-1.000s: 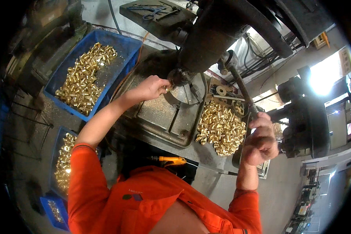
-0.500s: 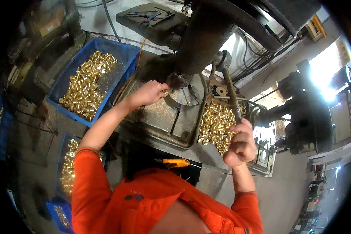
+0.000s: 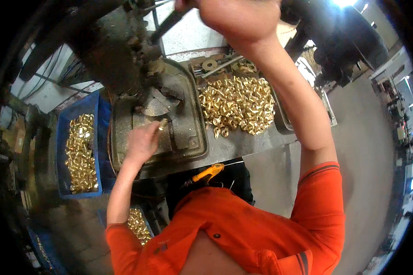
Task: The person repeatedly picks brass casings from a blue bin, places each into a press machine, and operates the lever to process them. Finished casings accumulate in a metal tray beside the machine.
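Observation:
My left hand rests on the dark metal machine table and pinches a small brass fitting at its fingertips, just below the machine head. My right hand is raised at the top of the view, fist closed around the dark lever handle of the machine. A heap of brass fittings lies in a tray to the right of the machine table, under my right forearm.
A blue bin holding several brass fittings stands at the left. More brass parts sit in a lower bin by my left elbow. An orange-handled tool lies at the table's front edge. Grey floor and other machines lie to the right.
The view has swung sharply. My right hand rose from low right to the top, still on the lever. My left hand stays at the machine table with a brass part.

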A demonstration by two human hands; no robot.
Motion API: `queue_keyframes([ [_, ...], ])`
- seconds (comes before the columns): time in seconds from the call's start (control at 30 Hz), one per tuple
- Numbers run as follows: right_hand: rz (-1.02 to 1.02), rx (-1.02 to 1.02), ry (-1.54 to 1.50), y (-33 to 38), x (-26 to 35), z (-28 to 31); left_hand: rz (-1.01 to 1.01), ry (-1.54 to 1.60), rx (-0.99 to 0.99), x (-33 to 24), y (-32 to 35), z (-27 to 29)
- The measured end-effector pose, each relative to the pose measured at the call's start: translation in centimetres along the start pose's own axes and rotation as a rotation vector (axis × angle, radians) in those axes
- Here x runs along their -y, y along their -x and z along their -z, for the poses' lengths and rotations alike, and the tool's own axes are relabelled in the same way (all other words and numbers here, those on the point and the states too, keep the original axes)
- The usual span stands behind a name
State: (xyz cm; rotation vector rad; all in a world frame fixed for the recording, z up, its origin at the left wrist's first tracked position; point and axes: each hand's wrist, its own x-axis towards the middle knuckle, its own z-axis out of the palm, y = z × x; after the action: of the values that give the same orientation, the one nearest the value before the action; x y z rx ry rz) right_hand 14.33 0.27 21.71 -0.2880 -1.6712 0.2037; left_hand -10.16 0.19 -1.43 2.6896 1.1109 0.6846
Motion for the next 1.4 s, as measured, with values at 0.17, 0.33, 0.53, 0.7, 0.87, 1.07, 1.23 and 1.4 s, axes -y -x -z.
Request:
queue_keyframes([
  [0.17,0.02,0.017,-0.124,0.4,-0.3,-0.3,-0.333,0.03,0.136,-6.0,-3.5,-5.8],
  [0.33,-0.007,-0.01,0.08,1.2,0.3,-0.3,-0.527,-0.07,0.362,-11.3,-6.3,-11.4],
  [0.53,-0.058,-0.051,0.054,1.4,1.0,-0.7,-0.797,-0.165,0.42,-11.9,-6.5,-19.2],
  [0.7,-0.097,-0.04,0.039,1.6,1.9,-0.6,-0.682,-0.258,0.601,-12.5,-8.4,-19.1],
  [0.87,-0.151,-0.003,0.031,1.3,2.0,-0.3,-0.7,-0.188,0.407,-11.9,-8.0,-17.1],
  [1.07,-0.095,0.037,0.004,0.8,1.1,-0.4,-0.591,0.109,0.466,-8.3,-4.0,-7.7],
  [1.23,-0.028,0.075,0.139,1.0,1.1,-0.9,0.03,0.399,0.363,-0.5,3.0,3.3],
  [1.4,-0.048,-0.062,0.127,1.6,2.3,-0.3,0.403,0.465,-0.134,7.0,8.4,12.5],
])
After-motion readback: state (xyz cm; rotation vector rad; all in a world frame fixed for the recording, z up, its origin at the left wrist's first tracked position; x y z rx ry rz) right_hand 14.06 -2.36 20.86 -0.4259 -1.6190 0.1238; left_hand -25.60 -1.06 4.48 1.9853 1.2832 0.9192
